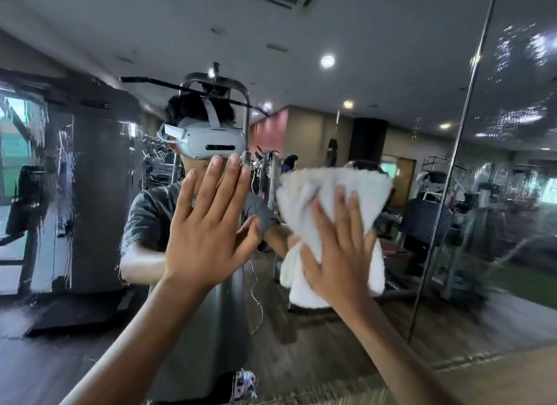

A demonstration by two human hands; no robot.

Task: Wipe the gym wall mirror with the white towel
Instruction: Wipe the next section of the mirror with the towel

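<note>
The gym wall mirror (346,57) fills nearly the whole view and reflects the room and a person wearing a grey headset. My left hand (208,223) lies flat on the glass, fingers spread and pointing up, with nothing in it. To its right, my right hand (337,244) presses the crumpled white towel (328,193) against the mirror at chest height. The towel bulges out above and below the fingers. Wet streaks show on the glass at the left (60,175) and droplets at the upper right (518,72).
A vertical seam (452,163) between mirror panels runs just right of the towel. The mirror's bottom edge meets the wood floor (497,380) at the lower right. Gym machines appear only as reflections.
</note>
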